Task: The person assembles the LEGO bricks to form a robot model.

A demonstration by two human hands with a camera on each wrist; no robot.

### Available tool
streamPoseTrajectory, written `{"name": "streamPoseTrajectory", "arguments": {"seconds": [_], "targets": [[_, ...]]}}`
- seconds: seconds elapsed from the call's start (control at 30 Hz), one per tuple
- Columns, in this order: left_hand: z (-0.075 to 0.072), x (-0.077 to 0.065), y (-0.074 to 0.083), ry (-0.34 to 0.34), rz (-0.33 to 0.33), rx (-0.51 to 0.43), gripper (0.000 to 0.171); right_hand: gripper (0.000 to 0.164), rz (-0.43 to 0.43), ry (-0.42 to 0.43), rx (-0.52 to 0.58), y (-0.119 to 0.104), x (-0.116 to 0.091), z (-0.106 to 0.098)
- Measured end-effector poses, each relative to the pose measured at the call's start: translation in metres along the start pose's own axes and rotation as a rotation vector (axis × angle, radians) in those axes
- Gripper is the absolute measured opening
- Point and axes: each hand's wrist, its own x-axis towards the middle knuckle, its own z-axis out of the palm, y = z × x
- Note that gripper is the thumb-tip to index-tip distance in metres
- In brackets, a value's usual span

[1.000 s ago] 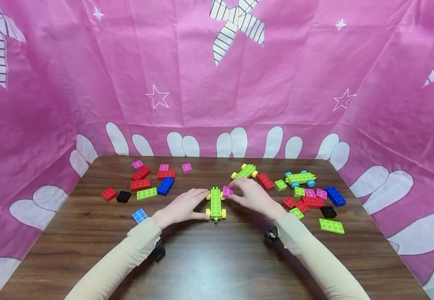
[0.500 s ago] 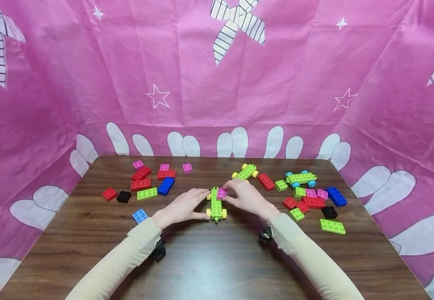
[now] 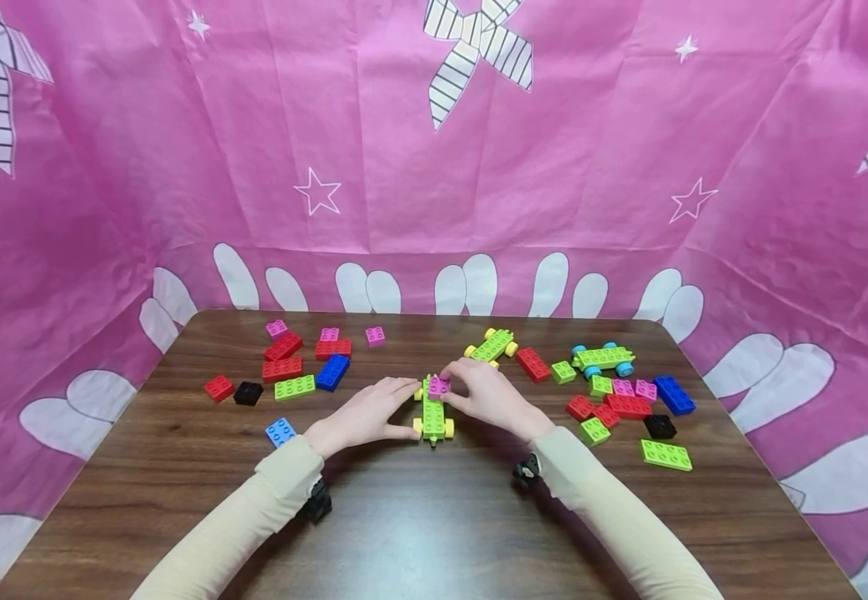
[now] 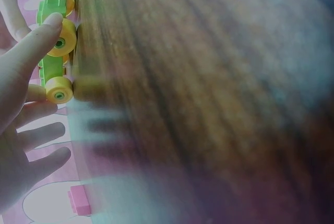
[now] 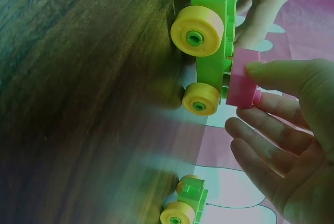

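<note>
A lime-green toy car base (image 3: 434, 422) with yellow wheels stands lengthwise in the middle of the table. My left hand (image 3: 368, 412) steadies it from the left, thumb at the near wheel and a fingertip at the far one; its other fingers spread apart in the left wrist view. Between right thumb and fingers I pinch a pink two-by-two brick (image 5: 243, 79), held over the studs at the base's far end. In the right wrist view its underside is right at the stud tops. The right hand (image 3: 496, 400) comes in from the right side.
Behind the right hand stands another green base (image 3: 492, 345) with yellow wheels; farther right, one with blue wheels (image 3: 602, 359). Loose red, pink, green, black and blue bricks lie on both sides, a light blue brick (image 3: 280, 431) close to the left wrist. Pink cloth (image 3: 404, 192) hangs behind the table (image 3: 419, 533).
The right hand has moved left with the pink brick, from beside the green car base to over its far end. The left hand and the base have stayed in place.
</note>
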Motion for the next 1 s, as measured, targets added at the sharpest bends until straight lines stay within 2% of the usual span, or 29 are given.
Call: {"name": "streamPoseTrajectory", "arguments": {"seconds": [1.0], "targets": [[-0.004, -0.0023, 0.0017, 0.003, 0.001, -0.009, 0.079, 0.028, 0.01, -0.047, -0.014, -0.0027, 0.0035, 0.0038]]}}
